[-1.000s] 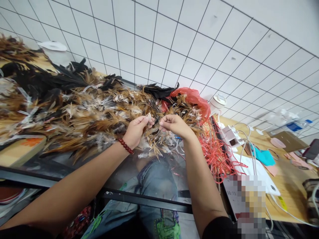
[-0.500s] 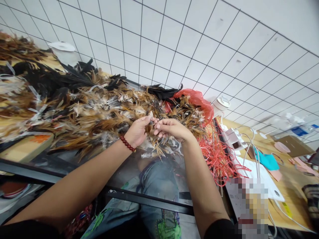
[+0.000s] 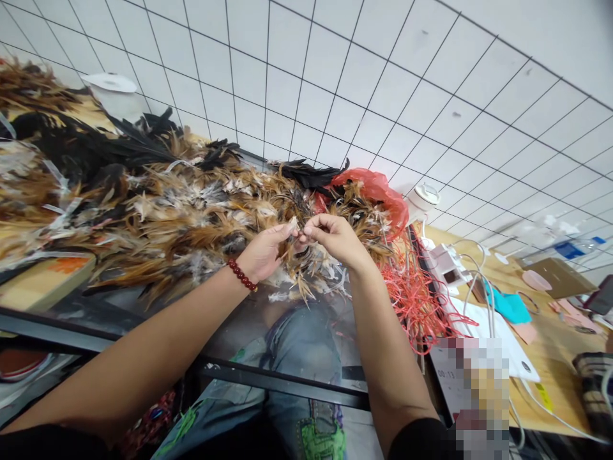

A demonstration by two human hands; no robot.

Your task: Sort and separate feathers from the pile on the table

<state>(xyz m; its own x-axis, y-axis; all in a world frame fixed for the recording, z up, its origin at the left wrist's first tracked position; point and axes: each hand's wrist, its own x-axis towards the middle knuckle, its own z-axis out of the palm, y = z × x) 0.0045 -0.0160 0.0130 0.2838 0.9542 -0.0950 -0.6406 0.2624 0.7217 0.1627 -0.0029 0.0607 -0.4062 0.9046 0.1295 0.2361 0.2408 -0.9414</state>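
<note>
My left hand (image 3: 266, 253), with a dark red bead bracelet (image 3: 242, 275) on its wrist, pinches a small feather (image 3: 293, 223) whose pale end shows above the thumb. Close against it, my right hand (image 3: 334, 240) has its thumb and forefinger pressed together near that feather; whatever lies between them is too small to make out. Both hands are just above a wide heap of brown and whitish feathers (image 3: 191, 217) on a glass-topped table (image 3: 230, 332).
Black feathers (image 3: 90, 144) lie at the back left. A red plastic bag (image 3: 378, 191) holds feathers behind my right hand. Tangled red strings (image 3: 407, 300) lie to its right, beside white chargers (image 3: 447, 265) with cables. A yellowish box (image 3: 43, 281) stands at the left edge.
My right hand's fingers have drawn together into a tighter pinch and risen slightly beside my left fingertips. My left hand stays almost in place. The view has shifted slightly.
</note>
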